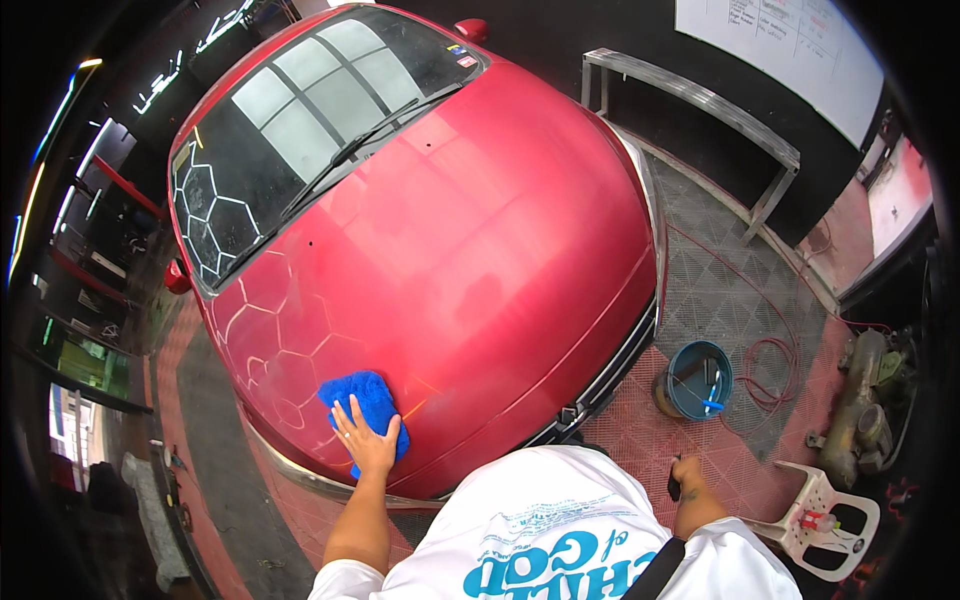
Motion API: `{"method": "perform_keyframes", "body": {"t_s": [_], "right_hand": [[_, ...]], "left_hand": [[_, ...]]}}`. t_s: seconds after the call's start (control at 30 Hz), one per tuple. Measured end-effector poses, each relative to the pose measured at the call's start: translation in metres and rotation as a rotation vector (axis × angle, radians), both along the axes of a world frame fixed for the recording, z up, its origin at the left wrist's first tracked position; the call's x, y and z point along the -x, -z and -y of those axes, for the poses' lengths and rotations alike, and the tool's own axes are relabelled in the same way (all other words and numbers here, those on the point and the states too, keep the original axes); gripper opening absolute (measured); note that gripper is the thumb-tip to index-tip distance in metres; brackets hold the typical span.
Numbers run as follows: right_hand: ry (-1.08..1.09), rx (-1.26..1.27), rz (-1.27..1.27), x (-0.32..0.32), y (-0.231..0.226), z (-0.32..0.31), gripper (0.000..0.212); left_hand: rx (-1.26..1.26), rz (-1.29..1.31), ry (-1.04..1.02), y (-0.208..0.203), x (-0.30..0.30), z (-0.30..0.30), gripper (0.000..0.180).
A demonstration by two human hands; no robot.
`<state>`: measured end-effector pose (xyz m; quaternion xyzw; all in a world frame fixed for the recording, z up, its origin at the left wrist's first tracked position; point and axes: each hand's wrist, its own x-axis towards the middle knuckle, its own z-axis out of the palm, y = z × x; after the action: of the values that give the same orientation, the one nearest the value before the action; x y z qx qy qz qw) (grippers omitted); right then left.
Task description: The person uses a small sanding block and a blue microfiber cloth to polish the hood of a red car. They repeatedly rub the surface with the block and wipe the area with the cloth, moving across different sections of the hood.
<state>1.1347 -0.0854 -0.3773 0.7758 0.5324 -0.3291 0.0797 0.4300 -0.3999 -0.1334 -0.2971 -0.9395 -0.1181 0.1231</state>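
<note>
A folded blue microfiber towel (368,398) lies on the red car hood (470,270), near its front left corner. My left hand (366,438) rests flat on this towel with the fingers spread, pressing it against the paint. Down at my right side, apart from the car, my right hand (687,468) is closed. Something small and dark shows beside its fingers, too small to make out. The hood is glossy, with hazy patches and honeycomb light reflections on its left part.
A dark teal bucket (694,380) holding a few tools stands on the grated floor to the right. Beyond it a red hose (775,365) lies coiled. A white plastic chair (822,520), an air compressor (860,410) and a metal bench (700,95) stand further right.
</note>
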Motion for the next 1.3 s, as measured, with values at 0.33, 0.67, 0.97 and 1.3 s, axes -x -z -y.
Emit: {"method": "perform_keyframes", "body": {"t_s": [0.33,0.67,0.97,1.3], "right_hand": [[0.214,-0.072,-0.078,-0.080,-0.057,0.089,0.055],[-0.013,-0.091,0.095,-0.113,-0.166,0.074,0.062],[-0.011,-0.002,0.130,-0.111,-0.141,0.011,0.062],[-0.038,-0.003,-0.165,-0.129,-0.033,-0.218,0.047]], "left_hand": [[-0.086,-0.182,0.023,0.018,0.006,0.005,0.117],[-0.183,-0.143,0.032,0.026,0.004,0.012,0.112],[-0.154,-0.053,-0.062,0.029,-0.039,-0.012,0.117],[-0.123,-0.155,0.145,0.024,-0.146,-0.342,0.086]]}}
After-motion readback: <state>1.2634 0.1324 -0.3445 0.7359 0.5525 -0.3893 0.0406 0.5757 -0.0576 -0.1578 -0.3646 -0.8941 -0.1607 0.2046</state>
